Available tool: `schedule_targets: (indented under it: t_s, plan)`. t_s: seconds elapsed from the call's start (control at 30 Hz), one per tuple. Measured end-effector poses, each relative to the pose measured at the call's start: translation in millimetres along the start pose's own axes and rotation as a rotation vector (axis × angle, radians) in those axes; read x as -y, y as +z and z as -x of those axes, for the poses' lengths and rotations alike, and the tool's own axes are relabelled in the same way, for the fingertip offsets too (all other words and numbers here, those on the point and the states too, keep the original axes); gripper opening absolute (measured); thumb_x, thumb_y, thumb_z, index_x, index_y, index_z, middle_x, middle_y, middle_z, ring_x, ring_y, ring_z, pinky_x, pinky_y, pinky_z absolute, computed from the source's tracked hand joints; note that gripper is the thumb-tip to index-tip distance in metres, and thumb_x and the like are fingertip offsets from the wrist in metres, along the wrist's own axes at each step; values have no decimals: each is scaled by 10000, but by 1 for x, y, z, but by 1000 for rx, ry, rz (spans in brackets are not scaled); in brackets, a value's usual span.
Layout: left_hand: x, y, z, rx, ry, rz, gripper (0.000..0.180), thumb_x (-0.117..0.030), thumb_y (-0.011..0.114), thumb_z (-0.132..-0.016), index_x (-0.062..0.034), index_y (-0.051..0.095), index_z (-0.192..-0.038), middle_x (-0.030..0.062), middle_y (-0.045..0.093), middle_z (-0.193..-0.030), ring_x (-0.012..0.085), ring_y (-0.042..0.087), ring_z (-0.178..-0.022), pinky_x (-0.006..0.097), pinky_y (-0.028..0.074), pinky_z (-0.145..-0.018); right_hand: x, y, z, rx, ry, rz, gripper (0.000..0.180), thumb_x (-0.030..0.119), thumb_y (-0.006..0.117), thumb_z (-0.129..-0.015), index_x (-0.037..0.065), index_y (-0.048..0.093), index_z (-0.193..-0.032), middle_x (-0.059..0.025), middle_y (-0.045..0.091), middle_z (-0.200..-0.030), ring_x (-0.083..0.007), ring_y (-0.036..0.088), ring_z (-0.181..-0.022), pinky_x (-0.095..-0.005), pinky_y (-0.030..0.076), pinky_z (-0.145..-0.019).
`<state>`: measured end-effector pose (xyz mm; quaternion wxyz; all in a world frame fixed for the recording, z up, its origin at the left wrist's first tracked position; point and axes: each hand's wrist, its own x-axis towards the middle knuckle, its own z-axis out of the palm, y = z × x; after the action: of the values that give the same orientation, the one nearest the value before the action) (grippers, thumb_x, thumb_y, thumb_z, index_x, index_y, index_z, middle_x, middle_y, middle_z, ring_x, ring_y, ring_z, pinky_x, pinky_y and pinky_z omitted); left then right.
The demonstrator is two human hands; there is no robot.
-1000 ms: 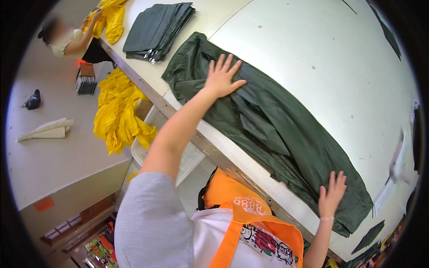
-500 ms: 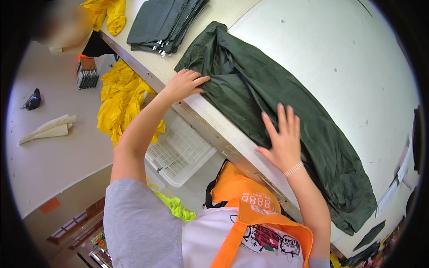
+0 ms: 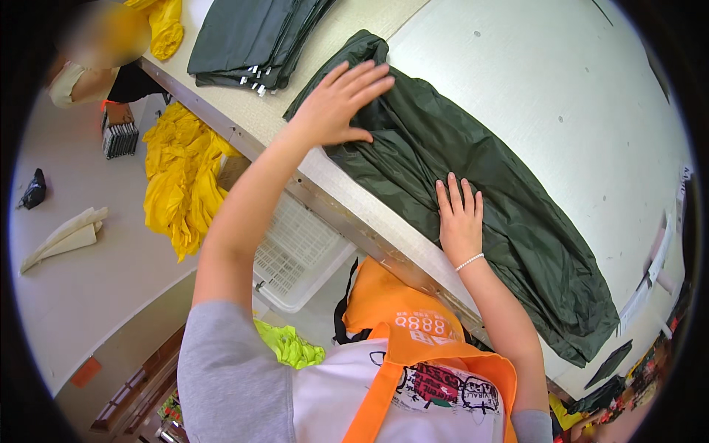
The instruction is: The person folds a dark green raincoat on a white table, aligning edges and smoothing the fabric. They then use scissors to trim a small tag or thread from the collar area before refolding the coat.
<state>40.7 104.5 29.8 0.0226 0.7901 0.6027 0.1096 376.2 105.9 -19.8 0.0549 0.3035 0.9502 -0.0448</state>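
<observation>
A long dark green piece of thin, shiny fabric (image 3: 509, 199) lies folded lengthwise and creased across the table. My left hand (image 3: 341, 105) is at its far left end, fingers spread and palm down; whether it presses on the cloth or hovers just above cannot be told. My right hand (image 3: 461, 221) rests flat on the near side of the fabric, around its middle, fingers stretched out. Neither hand grips anything. Beyond my left hand sits a stack of folded dark green pieces (image 3: 247, 40) with small white tags along one edge.
The white table (image 3: 532, 88) runs diagonally, its edge close to me. Below it are a white plastic basket (image 3: 299, 255) and a heap of yellow fabric (image 3: 181, 173). More yellow fabric (image 3: 166, 29) lies at the far left, near another person. A small dark piece (image 3: 609, 363) lies at the right.
My left hand has moved from the fabric's near edge farther onto its left end, to the right and away from me. My right hand has shifted slightly, its fingers now lying flatter.
</observation>
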Motion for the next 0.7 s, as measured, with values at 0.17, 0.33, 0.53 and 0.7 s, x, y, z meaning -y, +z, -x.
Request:
schedule_targets:
  t_s: [0.17,0.33,0.53,0.7]
  plan:
    - [31,24,-20,94,-19,17,1099,-578,774,-545,-124,323,-1439,43,351,-1474,268,351,-1332,448,254,-1111,-20,-72,-26,-4,-13,-318,860,373,763,-692,155,367,-1424,-165,292,-1484,-378,282,-1349,-531,248,-1092]
    - [28,48,-21,73,-102,-172,1060,-729,655,-578,-248,312,-1458,33,330,-1487,274,376,-1305,481,294,-1052,-58,-22,-37,-11,98,-170,930,572,726,-680,298,308,-1465,-163,115,-1556,-397,105,-1422,-594,163,-1099]
    - [38,43,-18,67,-168,-131,1089,-779,624,-578,-249,294,-1470,37,229,-1547,282,308,-1370,487,271,-1060,-63,-7,-28,5,178,-240,904,616,696,-690,311,328,-1457,-130,89,-1570,-359,69,-1438,-585,143,-1105]
    - [42,23,-26,133,-29,-94,1011,-664,676,-641,-218,304,-1468,53,241,-1541,300,255,-1395,498,200,-1118,-62,-13,-25,-3,177,-266,886,652,648,-714,290,332,-1457,-153,98,-1563,-376,82,-1432,-586,128,-1108]
